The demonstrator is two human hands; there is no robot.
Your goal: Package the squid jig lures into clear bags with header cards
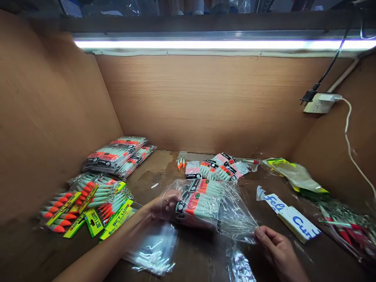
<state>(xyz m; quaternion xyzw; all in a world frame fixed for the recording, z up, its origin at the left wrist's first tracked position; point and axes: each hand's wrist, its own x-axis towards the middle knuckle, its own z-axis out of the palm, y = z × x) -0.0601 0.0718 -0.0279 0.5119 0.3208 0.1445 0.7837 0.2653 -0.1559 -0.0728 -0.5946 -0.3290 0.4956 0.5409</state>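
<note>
Nearest, the right hand [279,250] pinches the open edge of a thin, clear plastic bag [232,219]; the left hand [163,206] is closed around a small stack of carded orange-and-white fishing lures [198,205], which sits partly inside the bag, low at centre; the film looks light, limp and slippery, best held at its rim; the stack seems light and fairly stiff, best gripped across its edges; empty clear bags [154,248] lie below; beyond, more lure packs [219,168] rest on a scuffed brown wooden bench [160,164] walled in brown board, under a strip light [223,44].
</note>
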